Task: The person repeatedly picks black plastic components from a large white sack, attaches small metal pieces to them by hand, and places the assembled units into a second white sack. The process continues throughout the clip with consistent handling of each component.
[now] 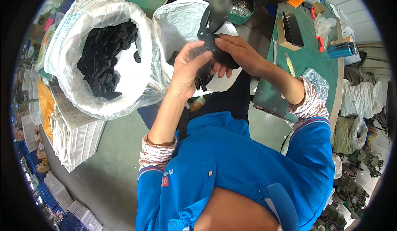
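Both my hands are together over an opened white bag (175, 18). The fingers of my left hand (186, 67) are closed on the left side of a flat black part with a rounded end (211, 42). On the same part's other side, my right hand (244, 55) grips with the thumb on top and fingers curled beneath. More black pieces (202, 76) show below my left fingers; whether that hand holds them I cannot tell. Just beyond my hands stands a dark machine head (219, 5), its round top blurred.
At left, a plastic-lined white container (144, 65) holds many similar black parts (103, 61). A green bin of small metal pieces (242, 5) stands behind. The right-hand green bench (269, 82) carries a wrench (275, 51), a cutter knife (290, 65) and a cardboard box (285, 36). White crates (84, 144) are lower left.
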The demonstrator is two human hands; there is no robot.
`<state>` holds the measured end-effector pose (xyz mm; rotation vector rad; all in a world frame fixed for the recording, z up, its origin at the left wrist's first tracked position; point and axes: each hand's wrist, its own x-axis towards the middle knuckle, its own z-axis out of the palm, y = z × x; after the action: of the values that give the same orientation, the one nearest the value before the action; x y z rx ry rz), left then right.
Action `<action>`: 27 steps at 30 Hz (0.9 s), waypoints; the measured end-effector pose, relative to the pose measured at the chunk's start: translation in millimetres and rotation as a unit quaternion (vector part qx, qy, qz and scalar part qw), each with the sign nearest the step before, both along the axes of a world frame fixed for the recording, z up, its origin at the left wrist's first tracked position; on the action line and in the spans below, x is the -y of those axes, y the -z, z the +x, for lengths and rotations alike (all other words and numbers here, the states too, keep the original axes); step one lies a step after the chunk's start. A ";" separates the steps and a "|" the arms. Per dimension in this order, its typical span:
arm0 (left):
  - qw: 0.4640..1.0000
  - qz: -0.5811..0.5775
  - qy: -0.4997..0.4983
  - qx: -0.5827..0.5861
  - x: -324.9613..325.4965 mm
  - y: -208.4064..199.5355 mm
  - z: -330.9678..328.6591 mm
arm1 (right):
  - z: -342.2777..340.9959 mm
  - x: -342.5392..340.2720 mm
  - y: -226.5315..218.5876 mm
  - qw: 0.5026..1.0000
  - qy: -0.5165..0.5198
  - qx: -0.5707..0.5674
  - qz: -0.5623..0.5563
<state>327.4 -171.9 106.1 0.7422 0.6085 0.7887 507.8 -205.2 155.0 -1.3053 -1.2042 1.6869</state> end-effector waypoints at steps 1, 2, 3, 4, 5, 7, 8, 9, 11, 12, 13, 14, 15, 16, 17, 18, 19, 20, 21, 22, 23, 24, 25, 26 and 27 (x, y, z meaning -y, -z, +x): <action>1.000 -0.009 -0.007 -0.006 0.3 1.0 -0.8 | -0.2 0.7 0.3 1.000 -0.004 0.011 -0.001; 1.000 -0.018 -0.014 -0.012 0.5 -0.1 -2.2 | 2.8 1.5 9.0 0.999 0.014 0.006 0.036; 0.999 -0.028 -0.022 -0.017 0.2 -1.3 -3.2 | 5.8 3.1 8.8 0.995 0.056 0.033 0.073; 0.997 -0.051 -0.055 -0.025 -2.2 -1.9 -5.1 | 9.1 4.8 8.0 0.987 0.098 0.061 0.111; 0.995 -0.081 -0.061 -0.016 -7.3 0.4 -9.8 | 13.9 7.1 6.6 0.975 0.139 0.088 0.148; 0.988 -0.134 -0.051 0.063 -17.9 6.5 -19.5 | 30.3 14.8 -4.2 0.944 0.081 0.207 0.245; 0.979 -0.171 -0.042 0.100 -20.7 4.7 -22.5 | 29.9 22.2 -7.8 0.918 0.064 0.237 0.311; 0.972 -0.199 -0.023 0.123 -21.9 2.5 -22.4 | 30.2 27.6 -9.3 0.886 0.050 0.269 0.374; 0.953 -0.253 0.016 0.167 -23.7 0.0 -22.0 | 29.5 26.0 -7.9 0.818 -0.007 0.295 0.494; 0.945 -0.266 0.041 0.187 -23.9 4.6 -22.9 | 27.0 31.2 -19.9 0.824 -0.049 0.308 0.474; 0.945 -0.264 0.053 0.183 -22.0 1.5 -20.7 | 23.8 35.2 -27.1 0.827 -0.090 0.322 0.451; 0.946 -0.263 0.066 0.179 -17.5 -4.2 -17.0 | 14.9 34.7 -26.3 0.808 -0.069 0.338 0.478; 0.947 -0.260 0.078 0.175 -13.9 -7.7 -13.5 | 11.7 31.0 -22.4 0.788 -0.052 0.337 0.513; 0.941 -0.271 0.090 0.181 -12.1 -7.2 -10.4 | 10.8 25.9 -16.8 0.766 -0.036 0.335 0.547; 0.934 -0.290 0.092 0.189 -10.6 -6.8 -9.7 | 9.8 21.4 -13.0 0.743 -0.019 0.333 0.580; 0.926 -0.307 0.092 0.198 -9.1 -6.0 -9.3 | 8.2 17.7 -12.1 0.732 0.006 0.335 0.593; 0.918 -0.325 0.093 0.207 -8.5 -4.2 -8.9 | 10.2 13.4 -13.4 0.748 0.029 0.327 0.577; 0.925 -0.300 0.101 0.209 -10.0 2.8 -11.1 | 13.1 7.6 -16.6 0.763 0.051 0.319 0.560; 0.937 -0.283 0.078 0.189 -10.0 1.9 -11.1 | 15.5 3.5 -20.3 0.778 0.074 0.311 0.541; 0.948 -0.265 0.054 0.169 -9.4 0.1 -11.3 | 17.1 0.4 -25.6 0.851 0.124 0.252 0.443; 0.957 -0.246 0.030 0.149 -8.6 -1.0 -11.8 | 22.7 -10.9 -28.8 0.877 0.155 0.173 0.421; 0.965 -0.209 0.025 0.157 -7.6 2.1 -14.1 | 27.4 -16.2 -37.1 0.898 0.177 0.165 0.367; 0.970 -0.194 0.018 0.143 -7.2 1.2 -15.3 | 32.3 -21.8 -48.1 0.916 0.198 0.155 0.312; 0.975 -0.180 0.011 0.129 -7.0 -0.8 -16.3 | 34.1 -37.0 -65.2 0.923 0.214 0.113 0.299; 0.980 -0.165 0.002 0.115 -6.6 -2.8 -17.0 | 32.3 -51.5 -81.0 0.928 0.229 0.070 0.286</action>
<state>310.4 -165.3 108.9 0.3421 0.5104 0.7336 540.1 -153.7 236.0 -1.2169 -1.2260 0.8337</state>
